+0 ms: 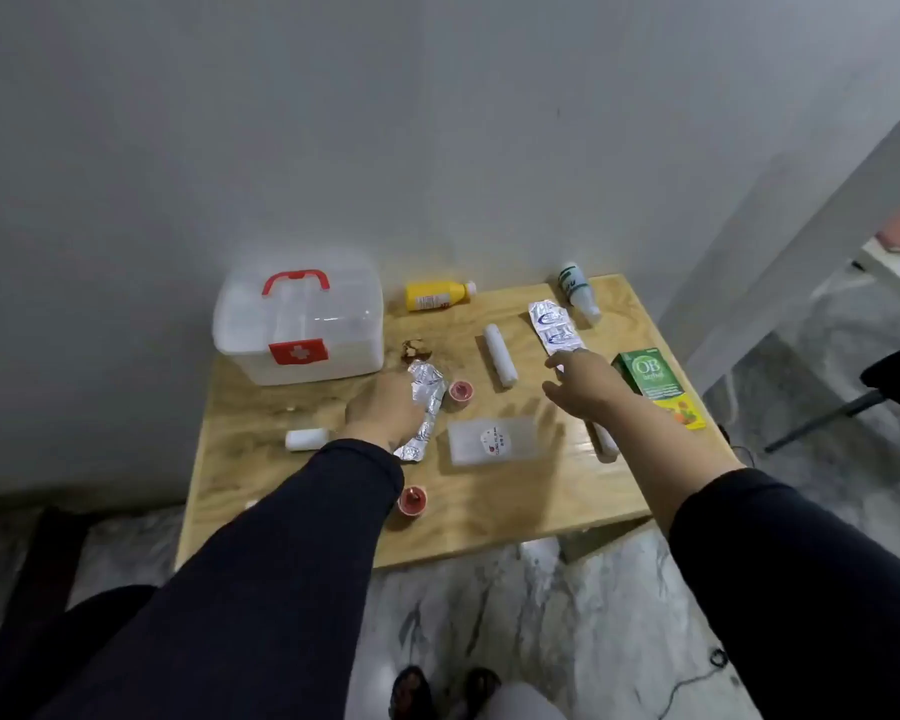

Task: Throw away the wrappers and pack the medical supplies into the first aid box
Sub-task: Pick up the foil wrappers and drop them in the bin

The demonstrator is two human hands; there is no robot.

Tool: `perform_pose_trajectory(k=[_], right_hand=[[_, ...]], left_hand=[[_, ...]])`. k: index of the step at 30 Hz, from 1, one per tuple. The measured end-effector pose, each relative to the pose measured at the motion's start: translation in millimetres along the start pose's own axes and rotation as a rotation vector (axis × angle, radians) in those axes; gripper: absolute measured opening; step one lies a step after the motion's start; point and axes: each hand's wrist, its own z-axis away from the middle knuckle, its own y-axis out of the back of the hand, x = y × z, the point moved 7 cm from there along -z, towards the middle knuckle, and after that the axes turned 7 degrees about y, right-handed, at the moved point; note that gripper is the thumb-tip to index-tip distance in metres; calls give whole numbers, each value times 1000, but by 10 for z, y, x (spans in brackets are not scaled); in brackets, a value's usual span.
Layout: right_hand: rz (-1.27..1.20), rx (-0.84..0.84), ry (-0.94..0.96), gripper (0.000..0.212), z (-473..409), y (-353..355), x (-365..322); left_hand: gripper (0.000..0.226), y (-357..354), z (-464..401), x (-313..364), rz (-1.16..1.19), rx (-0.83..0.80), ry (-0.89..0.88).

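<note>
head view, landmark first aid box (302, 324): lid closed.
left hand (383, 407): closed round crumpled foil strip (426, 402), just right of the box, long axis running toward the camera.
right hand (585, 384): fingers spread, empty, tips at flat foil strip (554, 327), farther right.
risk: a sleeve sweeps a red cup (461, 392) — it sits beside the held strip.

Dim, flat light is falling from above, casting soft shadows under the hands onto the wooden table (515, 491). Wide-angle distortion is bending the edges around it; everything is looking slightly blurred.
</note>
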Motion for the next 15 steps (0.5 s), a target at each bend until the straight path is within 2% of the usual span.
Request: perform_pose_trajectory(k=[4, 7, 12, 15], right_hand=[[8, -6, -52, 46, -215, -9, 172], [1, 34, -53, 44, -510, 8, 277], [-3, 64, -58, 41, -939, -52, 412], [39, 72, -50, 33, -1055, -143, 409]], left_hand=[[34, -105, -145, -14, 5, 19, 59], [48, -275, -267, -34, 92, -9, 133], [76, -376, -419, -47, 360, 74, 293], [80, -379, -462, -86, 340, 113, 325]])
